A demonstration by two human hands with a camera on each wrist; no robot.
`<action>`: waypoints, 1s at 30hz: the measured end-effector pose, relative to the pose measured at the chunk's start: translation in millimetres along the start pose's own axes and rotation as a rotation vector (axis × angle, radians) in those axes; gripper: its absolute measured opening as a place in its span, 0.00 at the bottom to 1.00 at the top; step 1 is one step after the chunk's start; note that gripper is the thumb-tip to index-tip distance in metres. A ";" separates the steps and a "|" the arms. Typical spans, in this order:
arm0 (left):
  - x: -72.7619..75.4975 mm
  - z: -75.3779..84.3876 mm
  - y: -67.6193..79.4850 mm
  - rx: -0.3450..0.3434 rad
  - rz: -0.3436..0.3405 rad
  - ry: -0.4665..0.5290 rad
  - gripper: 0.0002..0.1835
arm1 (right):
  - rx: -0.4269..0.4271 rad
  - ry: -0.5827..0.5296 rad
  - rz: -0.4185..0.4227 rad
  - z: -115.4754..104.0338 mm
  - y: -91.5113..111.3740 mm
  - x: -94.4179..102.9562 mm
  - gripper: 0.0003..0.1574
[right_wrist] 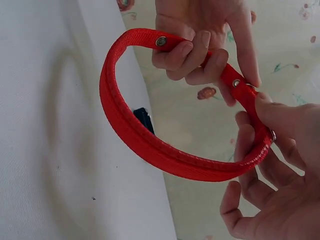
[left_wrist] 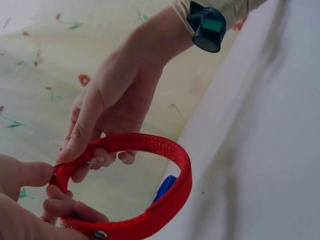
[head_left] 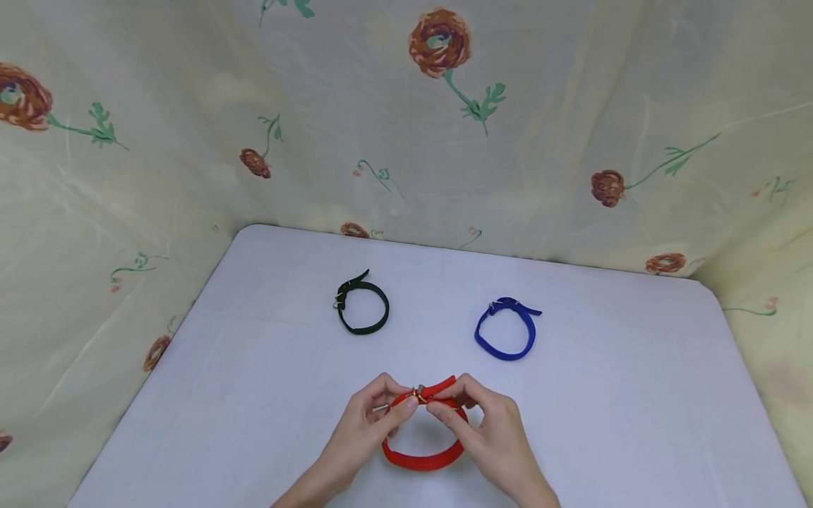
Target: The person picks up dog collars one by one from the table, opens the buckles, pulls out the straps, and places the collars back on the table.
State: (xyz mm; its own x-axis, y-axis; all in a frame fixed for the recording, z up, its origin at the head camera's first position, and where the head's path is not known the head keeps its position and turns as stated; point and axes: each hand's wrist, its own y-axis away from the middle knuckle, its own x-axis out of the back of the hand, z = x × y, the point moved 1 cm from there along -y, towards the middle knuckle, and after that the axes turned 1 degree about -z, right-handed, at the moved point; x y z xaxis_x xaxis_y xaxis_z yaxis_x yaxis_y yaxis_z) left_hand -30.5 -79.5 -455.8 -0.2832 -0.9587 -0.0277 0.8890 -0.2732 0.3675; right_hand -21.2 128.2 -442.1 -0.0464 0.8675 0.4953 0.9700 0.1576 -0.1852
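Both hands hold a red pet collar, its loop raised above the white table with a shadow beneath. My left hand pinches the strap beside the metal buckle, thumb on the near side. From the other side, my right hand pinches the strap near its tail end, which sticks up past the fingers. In the right wrist view the collar shows metal eyelets, with the fingers of both hands curled around the band. In the left wrist view the thumbs meet near the buckle.
A dark green or black collar lies buckled in a loop on the table, farther back to the left. A blue collar, also looped, lies to the right. Floral cloth hangs behind the table and at its sides.
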 end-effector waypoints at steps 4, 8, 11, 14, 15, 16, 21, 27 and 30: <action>1.2 -0.3 0.4 -0.007 0.032 -0.036 0.21 | -0.019 0.000 0.061 -0.1 -1.2 3.2 0.13; 2.6 -2.4 0.8 -0.014 0.027 -0.065 0.21 | -0.030 -0.003 0.065 0.0 -1.5 6.8 0.15; 2.7 -4.0 0.9 -0.033 0.001 -0.082 0.20 | -0.028 -0.004 0.046 0.4 -0.7 7.3 0.14; 2.5 -4.9 1.7 -0.071 -0.022 -0.120 0.18 | -0.021 -0.003 0.033 1.3 -0.2 6.6 0.14; 2.3 -5.1 2.1 -0.084 -0.028 -0.135 0.17 | -0.017 -0.002 0.028 1.3 -0.1 6.2 0.14; 2.3 -5.2 2.5 -0.098 -0.032 -0.151 0.16 | -0.012 0.001 0.023 1.3 -0.2 5.7 0.14; 2.0 -4.0 4.5 -0.145 -0.032 -0.209 0.16 | -0.004 0.015 0.001 0.1 -0.6 3.6 0.14; 0.8 -1.3 5.5 -0.146 -0.016 -0.233 0.16 | -0.051 0.002 -0.033 -3.7 -1.0 2.9 0.13; 0.7 -0.3 6.1 -0.145 0.000 -0.270 0.16 | -0.085 -0.003 -0.050 -5.5 -1.4 2.5 0.13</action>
State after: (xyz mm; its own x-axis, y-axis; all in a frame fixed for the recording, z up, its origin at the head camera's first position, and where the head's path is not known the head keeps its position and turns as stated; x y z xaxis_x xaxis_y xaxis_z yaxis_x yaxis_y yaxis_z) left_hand -25.1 -81.9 -453.8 -0.3513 -0.9081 0.2279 0.9256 -0.3004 0.2301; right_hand -21.4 127.6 -435.9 -0.0957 0.8611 0.4994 0.9832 0.1600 -0.0875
